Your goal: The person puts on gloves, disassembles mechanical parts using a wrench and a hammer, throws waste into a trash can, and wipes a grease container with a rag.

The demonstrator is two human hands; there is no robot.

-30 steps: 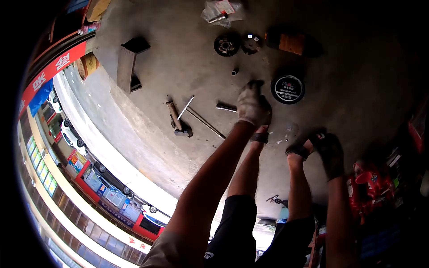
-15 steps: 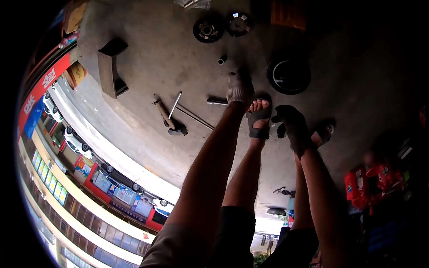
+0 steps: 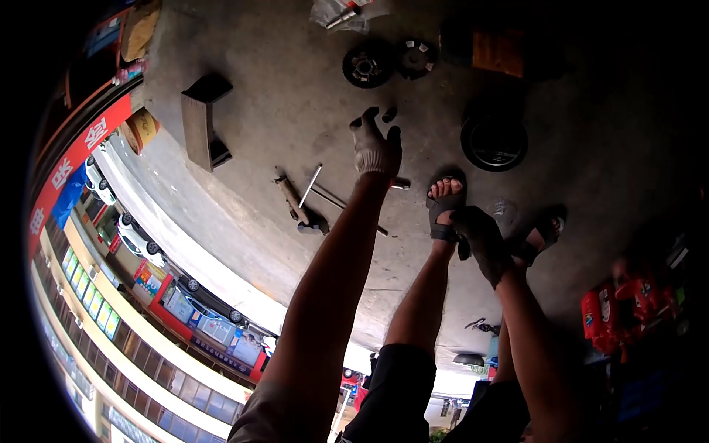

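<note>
My left hand (image 3: 375,145), in a pale glove with dark fingertips, reaches over the concrete floor with fingers and thumb apart. It holds nothing visible. Just beyond its thumb lies a small dark cylindrical piece, perhaps a socket (image 3: 389,114). Beside the left wrist a metal tool end (image 3: 401,183) shows, partly hidden by the arm. A T-handle wrench (image 3: 325,193) lies left of the forearm, against a hammer (image 3: 297,203). My right hand (image 3: 484,244), in a dark glove, hangs in shadow by my sandalled foot (image 3: 447,199), fingers and thumb apart, with nothing visible in it.
Two round toothed or slotted parts (image 3: 367,64) lie farther out, near a plastic bag (image 3: 343,15). A black round dish (image 3: 495,140) is at right. A bracket-like metal piece (image 3: 198,125) stands at left. Red items (image 3: 617,314) sit at far right; cars (image 3: 138,240) are outside.
My left hand has moved left over the floor, and its fingers now spread apart. My right hand has come nearer my foot. The whole view has shifted, so floor items appear farther right and lower.
</note>
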